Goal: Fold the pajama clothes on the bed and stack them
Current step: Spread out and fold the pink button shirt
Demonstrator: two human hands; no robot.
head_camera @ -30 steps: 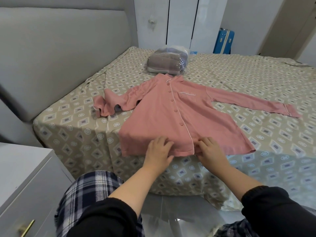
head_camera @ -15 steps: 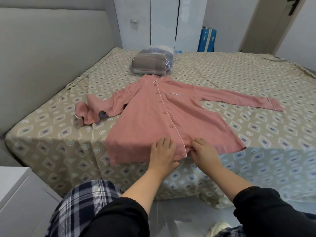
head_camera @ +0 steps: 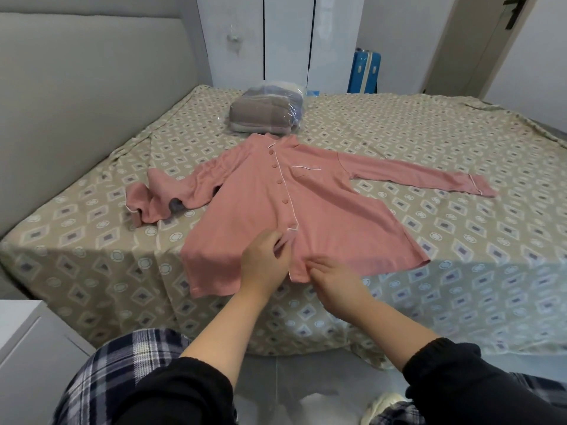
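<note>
From the head camera, my one view, I see the pink pajama top lying face up on the bed, near the edge closest to me, its collar pointing away. It is spread out, not folded. The sleeve on the headboard side is bunched up in a heap, while the other sleeve lies straight out across the patterned sheet. The upper buttons look fastened, but the lowest stretch of the front opening gapes a little.

My left hand pinches the front strip just below the last button, and my right hand pinches the hem on the other side of the opening. The two hands sit close together, each clamped on fabric. I judge I am closing or squaring up the front before any fold begins, so the task is at its very start: no fold made, no stack begun, and no other pajama piece lies loose on the bed.

As for containers, a clear plastic bag sits just beyond the collar and holds folded grey and pale cloth. I cannot tell whether it touches the collar. A blue suitcase stands upright past the bed, closed, with its contents hidden.
</note>
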